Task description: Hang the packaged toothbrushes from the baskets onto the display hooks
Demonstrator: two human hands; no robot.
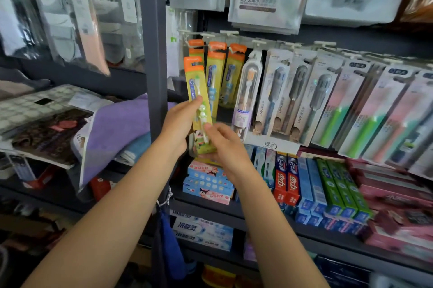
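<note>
A yellow toothbrush pack with an orange top (196, 90) stands upright in front of the shelf, held by both hands. My left hand (179, 121) grips its left edge at mid-height, thumb on the front. My right hand (222, 142) pinches its lower right edge. Its hang hole sits below and left of the display hooks (194, 45). Three like packs (216, 72) hang on those hooks behind it. No basket is in view.
Grey, pink and green toothbrush packs (328, 100) hang in a row to the right. Toothpaste boxes (304, 182) fill the shelf below. A grey upright post (153, 53) stands left of the hooks. Folded towels (117, 128) lie at the left.
</note>
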